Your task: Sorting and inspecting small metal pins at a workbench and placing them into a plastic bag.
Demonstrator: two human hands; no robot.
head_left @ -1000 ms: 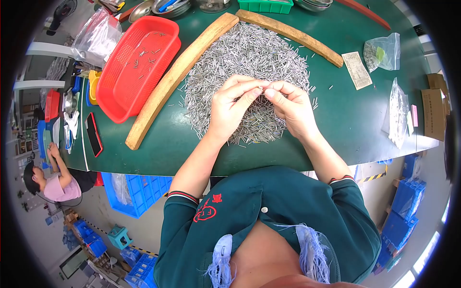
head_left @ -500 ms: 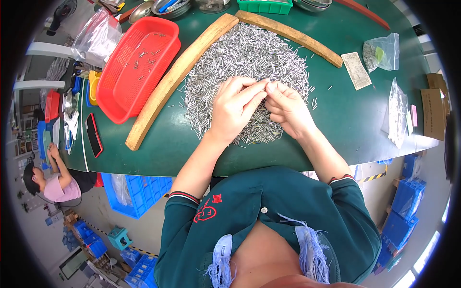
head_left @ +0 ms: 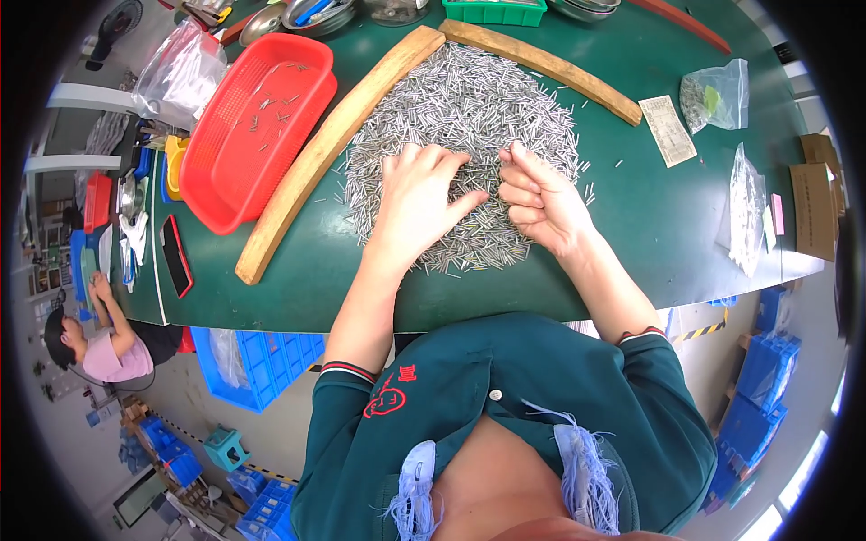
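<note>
Sorting station, green table [head_left: 631,234]. Lying at centre: heap of small metal pins [head_left: 460,117], penned on its far sides by two wooden slats [head_left: 334,144] meeting in a corner, likely to stop pins scattering. Left hand [head_left: 419,198]: spread flat, palm down on the heap, gripping nothing. Right hand [head_left: 532,203]: curled loosely, fingertips pinched as if on pins; contents hidden. Red basket [head_left: 257,126], far left, holds a few pins.

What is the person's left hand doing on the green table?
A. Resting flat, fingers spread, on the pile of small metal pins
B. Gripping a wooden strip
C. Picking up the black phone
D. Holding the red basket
A: the left hand lies open, palm down, on the pile of metal pins.
</note>
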